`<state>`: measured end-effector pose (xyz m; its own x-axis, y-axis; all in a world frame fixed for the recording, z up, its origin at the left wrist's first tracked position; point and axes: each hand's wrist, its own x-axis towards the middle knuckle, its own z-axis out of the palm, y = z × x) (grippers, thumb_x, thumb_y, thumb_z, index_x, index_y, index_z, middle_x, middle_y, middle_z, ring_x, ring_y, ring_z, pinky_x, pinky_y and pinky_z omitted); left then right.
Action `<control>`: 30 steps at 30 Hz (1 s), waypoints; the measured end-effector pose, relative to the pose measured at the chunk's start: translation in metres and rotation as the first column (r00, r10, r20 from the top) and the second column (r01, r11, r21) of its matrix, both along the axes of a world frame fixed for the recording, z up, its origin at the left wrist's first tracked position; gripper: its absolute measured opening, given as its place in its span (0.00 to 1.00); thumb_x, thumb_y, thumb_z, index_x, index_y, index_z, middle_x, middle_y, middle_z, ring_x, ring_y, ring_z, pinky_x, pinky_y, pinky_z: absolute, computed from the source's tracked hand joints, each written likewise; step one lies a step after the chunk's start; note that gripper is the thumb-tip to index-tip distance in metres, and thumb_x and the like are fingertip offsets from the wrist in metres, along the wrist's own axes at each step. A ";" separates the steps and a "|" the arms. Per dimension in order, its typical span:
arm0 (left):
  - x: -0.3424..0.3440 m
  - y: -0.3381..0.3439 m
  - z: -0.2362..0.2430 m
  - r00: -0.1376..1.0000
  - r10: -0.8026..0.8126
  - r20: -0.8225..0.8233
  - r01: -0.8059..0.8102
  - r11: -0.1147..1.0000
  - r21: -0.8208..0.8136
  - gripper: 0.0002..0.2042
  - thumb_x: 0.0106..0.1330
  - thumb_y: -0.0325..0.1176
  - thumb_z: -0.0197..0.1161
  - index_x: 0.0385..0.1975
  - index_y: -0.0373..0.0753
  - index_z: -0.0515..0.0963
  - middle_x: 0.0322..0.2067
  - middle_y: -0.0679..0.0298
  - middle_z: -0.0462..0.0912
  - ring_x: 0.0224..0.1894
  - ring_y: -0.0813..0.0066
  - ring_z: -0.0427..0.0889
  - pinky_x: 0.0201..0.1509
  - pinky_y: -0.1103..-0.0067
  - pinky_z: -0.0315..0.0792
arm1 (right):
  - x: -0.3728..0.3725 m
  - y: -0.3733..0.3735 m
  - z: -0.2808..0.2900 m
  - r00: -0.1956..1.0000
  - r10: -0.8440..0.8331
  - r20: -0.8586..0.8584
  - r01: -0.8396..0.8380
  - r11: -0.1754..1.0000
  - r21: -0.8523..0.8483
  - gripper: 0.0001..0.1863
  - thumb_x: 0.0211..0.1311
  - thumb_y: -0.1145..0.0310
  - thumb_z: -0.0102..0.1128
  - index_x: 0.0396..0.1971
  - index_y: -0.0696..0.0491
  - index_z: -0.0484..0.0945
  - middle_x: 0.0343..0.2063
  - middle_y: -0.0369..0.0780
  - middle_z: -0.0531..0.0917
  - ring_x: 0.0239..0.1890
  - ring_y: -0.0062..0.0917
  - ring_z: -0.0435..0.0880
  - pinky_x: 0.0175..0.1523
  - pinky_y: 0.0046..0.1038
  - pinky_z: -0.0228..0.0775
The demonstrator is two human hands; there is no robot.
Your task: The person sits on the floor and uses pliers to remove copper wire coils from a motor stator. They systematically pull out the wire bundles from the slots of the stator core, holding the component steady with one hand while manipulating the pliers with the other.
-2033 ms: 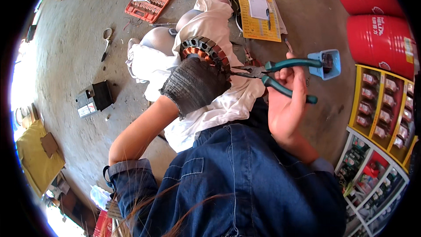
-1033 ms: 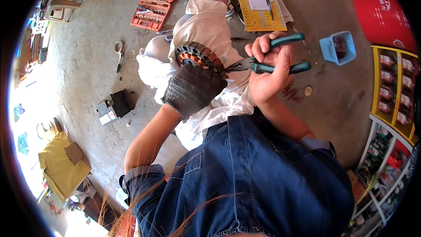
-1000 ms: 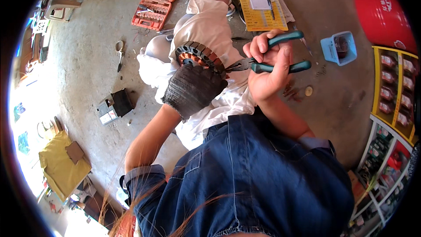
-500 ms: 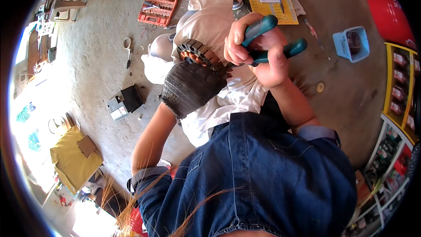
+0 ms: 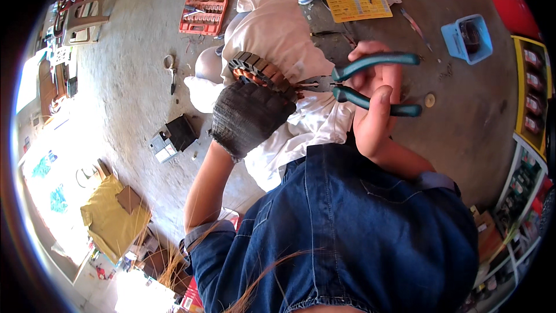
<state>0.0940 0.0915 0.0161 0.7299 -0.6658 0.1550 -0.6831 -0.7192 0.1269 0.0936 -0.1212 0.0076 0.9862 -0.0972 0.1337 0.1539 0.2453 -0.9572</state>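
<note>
The left hand [image 5: 250, 119], in a dark grey knit glove, is closing firmly around the near rim of a ring-shaped metal core with copper windings [image 5: 259, 67], probably because the piece needs bracing against the tool's pull. The core is resting or hovering just above the white cloth [image 5: 275, 20] draped over the legs; which of the two cannot be told. The cloth is likely shielding the clothing beneath.

The bare right hand [image 5: 376, 83] is curling loosely, partly open, around green-handled steel pliers [image 5: 343, 73]. Their handles are standing apart, with the thumb bearing on the lower one, seemingly for easy squeezing. The tips are pointing at the ring's right edge, beside short copper ends [image 5: 299, 94]; whether they are touching is too small to tell.
</note>
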 end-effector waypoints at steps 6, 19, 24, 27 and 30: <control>-0.003 0.003 -0.004 1.000 -0.008 0.013 0.007 0.999 0.053 0.11 0.53 0.40 0.67 0.36 0.50 0.83 0.26 0.68 0.80 0.28 0.68 0.82 0.29 0.71 0.74 | -0.017 -0.015 -0.008 0.992 0.118 0.045 -0.122 0.986 0.112 0.29 0.70 0.54 0.48 0.60 0.62 0.60 0.58 0.46 0.66 0.52 0.24 0.69 0.58 0.28 0.62; -0.007 0.002 -0.001 0.998 -0.022 -0.054 0.026 0.997 0.067 0.09 0.55 0.39 0.65 0.36 0.55 0.82 0.32 0.72 0.82 0.36 0.71 0.83 0.35 0.73 0.76 | -0.012 -0.015 0.010 0.941 0.276 -0.196 -0.239 0.952 0.190 0.45 0.61 0.45 0.50 0.71 0.57 0.51 0.62 0.44 0.68 0.50 0.21 0.69 0.55 0.24 0.59; -0.001 0.000 0.001 0.998 -0.061 -0.019 0.062 0.994 0.087 0.07 0.54 0.39 0.66 0.34 0.55 0.83 0.31 0.73 0.81 0.34 0.71 0.82 0.34 0.72 0.75 | -0.001 -0.029 0.016 0.885 0.425 -0.191 -0.409 0.905 0.118 0.49 0.55 0.43 0.54 0.70 0.58 0.51 0.62 0.45 0.68 0.50 0.21 0.69 0.59 0.26 0.58; 0.005 0.000 0.001 0.990 -0.121 0.077 0.115 0.990 0.084 0.13 0.53 0.40 0.69 0.40 0.53 0.84 0.35 0.72 0.83 0.38 0.73 0.83 0.33 0.75 0.76 | -0.003 -0.028 0.023 0.880 0.429 -0.205 -0.425 0.903 0.068 0.47 0.58 0.42 0.51 0.70 0.59 0.52 0.62 0.44 0.68 0.51 0.22 0.68 0.60 0.26 0.58; 0.001 0.010 -0.007 0.984 -0.132 0.120 0.118 0.986 0.119 0.12 0.53 0.39 0.69 0.38 0.54 0.84 0.32 0.73 0.82 0.35 0.74 0.82 0.31 0.76 0.75 | -0.002 -0.029 0.026 0.878 0.443 -0.184 -0.425 0.896 0.128 0.40 0.66 0.47 0.49 0.69 0.58 0.54 0.63 0.42 0.67 0.53 0.23 0.68 0.59 0.27 0.58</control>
<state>0.0955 0.1013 0.0091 0.6191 -0.7686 0.1611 -0.7737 -0.6322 -0.0424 0.0920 -0.1505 0.0337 0.9365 0.3450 -0.0637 -0.1812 0.3203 -0.9298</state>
